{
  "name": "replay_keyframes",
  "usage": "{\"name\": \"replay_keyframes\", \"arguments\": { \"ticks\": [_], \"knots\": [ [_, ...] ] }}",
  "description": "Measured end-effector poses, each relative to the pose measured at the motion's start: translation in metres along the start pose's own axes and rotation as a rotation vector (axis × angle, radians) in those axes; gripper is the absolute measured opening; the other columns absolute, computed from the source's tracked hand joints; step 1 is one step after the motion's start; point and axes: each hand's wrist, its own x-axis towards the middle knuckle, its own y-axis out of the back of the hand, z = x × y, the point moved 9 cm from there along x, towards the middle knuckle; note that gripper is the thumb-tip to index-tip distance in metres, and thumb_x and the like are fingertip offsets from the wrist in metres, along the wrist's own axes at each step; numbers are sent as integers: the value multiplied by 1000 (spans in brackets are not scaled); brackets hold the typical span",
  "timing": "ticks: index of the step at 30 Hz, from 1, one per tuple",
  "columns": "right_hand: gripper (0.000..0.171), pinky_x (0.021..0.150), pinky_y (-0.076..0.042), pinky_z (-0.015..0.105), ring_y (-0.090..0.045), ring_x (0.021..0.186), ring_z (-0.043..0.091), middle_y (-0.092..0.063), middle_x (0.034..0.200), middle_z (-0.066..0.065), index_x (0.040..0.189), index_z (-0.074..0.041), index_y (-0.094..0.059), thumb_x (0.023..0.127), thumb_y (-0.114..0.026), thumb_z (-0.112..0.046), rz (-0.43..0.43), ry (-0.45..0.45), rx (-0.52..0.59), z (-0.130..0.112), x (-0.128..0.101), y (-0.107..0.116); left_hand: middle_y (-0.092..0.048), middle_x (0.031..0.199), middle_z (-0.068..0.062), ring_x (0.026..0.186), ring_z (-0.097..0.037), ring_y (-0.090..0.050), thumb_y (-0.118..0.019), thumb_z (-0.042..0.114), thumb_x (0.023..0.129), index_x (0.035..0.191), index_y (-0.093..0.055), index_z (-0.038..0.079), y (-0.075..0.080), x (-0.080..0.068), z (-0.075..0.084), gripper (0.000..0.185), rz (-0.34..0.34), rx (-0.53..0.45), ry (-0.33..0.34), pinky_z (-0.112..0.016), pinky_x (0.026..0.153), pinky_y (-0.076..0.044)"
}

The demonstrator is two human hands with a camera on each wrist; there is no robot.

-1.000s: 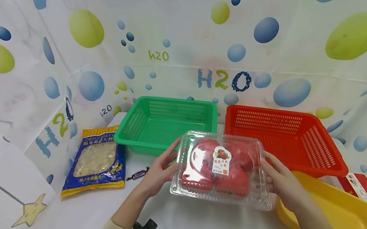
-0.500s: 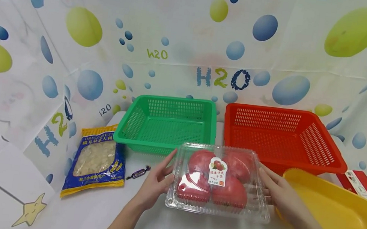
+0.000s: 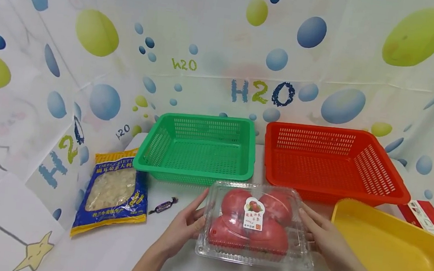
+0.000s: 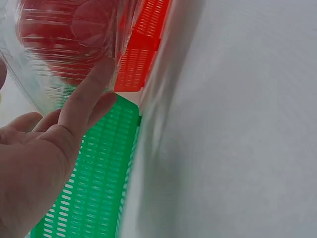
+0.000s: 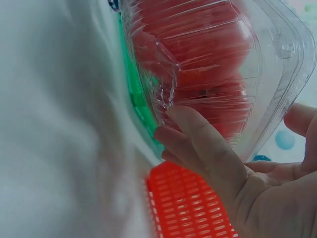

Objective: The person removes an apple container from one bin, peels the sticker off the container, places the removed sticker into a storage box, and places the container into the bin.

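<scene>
A clear plastic clamshell box point(image 3: 296, 247) of red apples point(image 3: 269, 237), with a white label point(image 3: 253, 213) on its lid, is in front of the two baskets in the head view. My left hand point(image 3: 180, 229) grips its left side, thumb at the edge. On the opposite side my right hand point(image 3: 325, 242) holds the box the same way. Fingers of the left hand point(image 4: 64, 129) reach under the base in the left wrist view. In the right wrist view, the right hand's fingers point(image 5: 203, 139) support the ribbed underside, with the thumb near the rim.
Behind the box stand a green basket point(image 3: 192, 179) and a red basket point(image 3: 315, 193). A yellow basin point(image 3: 397, 245) is at the right, beside a red box point(image 3: 432, 220). A blue and yellow pasta bag point(image 3: 114, 191) and a small purple wrapped candy point(image 3: 163, 205) lie left.
Both hands have brought the box of apples lower in the head view, nearer to me and away from the baskets. Their hold on its sides looks the same.
</scene>
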Motion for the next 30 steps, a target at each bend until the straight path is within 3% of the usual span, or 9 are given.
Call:
{"name": "replay_keyframes", "arguments": {
  "ticks": [10, 17, 19, 25, 30],
  "knots": [
    [67, 82, -58, 39, -65, 104, 30, -49, 141, 32, 161, -3, -17, 109, -42, -37, 14, -45, -8, 17, 8, -3, -20, 161, -28, 137, -46, -42, -53, 11, 105, 164, -8, 21, 0, 2, -16, 74, -14, -9, 80, -47, 99, -52],
    [74, 86, -51, 36, -49, 123, 41, -26, 157, 32, 162, -9, -14, 107, -43, -49, 19, -118, -69, 27, 15, -3, -22, 160, -28, 137, -45, -42, -52, 10, 106, 164, -7, 22, 3, 5, -26, 75, -22, -11, 105, -46, 102, -49],
    [74, 85, -50, 35, -46, 125, 42, -24, 157, 32, 162, -10, -13, 107, -42, -49, 17, -116, -70, 28, 16, -4, -21, 161, -28, 138, -44, -40, -53, 14, 106, 164, -6, 22, 2, 5, -28, 75, -34, -15, 103, -46, 103, -48],
    [69, 85, -53, 37, -55, 117, 37, -27, 154, 35, 161, -2, -8, 110, -40, -37, -4, -60, -35, 28, 20, -6, -17, 161, -30, 140, -45, -35, -53, 15, 105, 164, -2, 20, 0, 8, -29, 78, -82, -27, 89, -45, 107, -45],
    [70, 99, -49, 50, -48, 126, 46, -24, 156, 35, 161, -3, -8, 109, -40, -38, -17, -55, -55, 28, 22, -5, -19, 161, -28, 141, -44, -35, -52, 12, 106, 164, -2, 19, 1, 11, -30, 77, -88, -18, 85, -40, 108, -44]
  ]
}}
